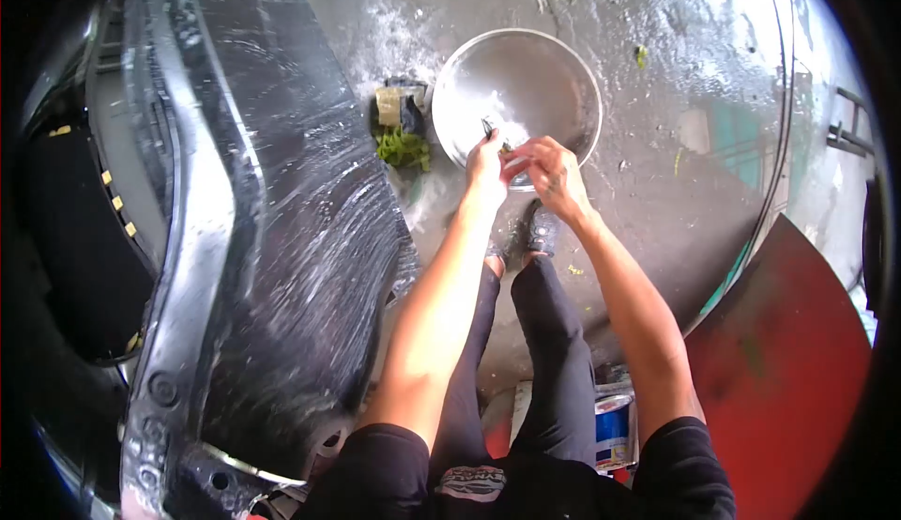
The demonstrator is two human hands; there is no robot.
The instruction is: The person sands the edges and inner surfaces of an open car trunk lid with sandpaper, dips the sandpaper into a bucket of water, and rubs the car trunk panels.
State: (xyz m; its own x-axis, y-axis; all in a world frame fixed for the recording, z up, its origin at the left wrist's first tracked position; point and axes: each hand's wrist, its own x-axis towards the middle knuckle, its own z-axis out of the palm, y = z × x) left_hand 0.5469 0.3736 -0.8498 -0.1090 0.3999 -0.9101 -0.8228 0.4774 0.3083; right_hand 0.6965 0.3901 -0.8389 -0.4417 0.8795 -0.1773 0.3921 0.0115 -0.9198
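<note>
My left hand [485, 165] and my right hand [554, 171] are close together over the near rim of a wide, shiny metal bowl [526, 62] on the wet floor. A small, dark, thin piece [488, 128] sticks up from the closed fingers of my left hand; its kind is too small to tell. My right hand's fingers are bent in a pinch beside the left one, and what lies between them is hidden. The inside of the bowl shows bright glare near its bottom.
A wet black car panel [300, 173] fills the left side. Left of the bowl lie a tan block [388, 105] and green leaves [404, 148]. A red panel [788, 332] stands at right, a blue can [613, 431] beside my leg. A dark cable [786, 79] runs along the right.
</note>
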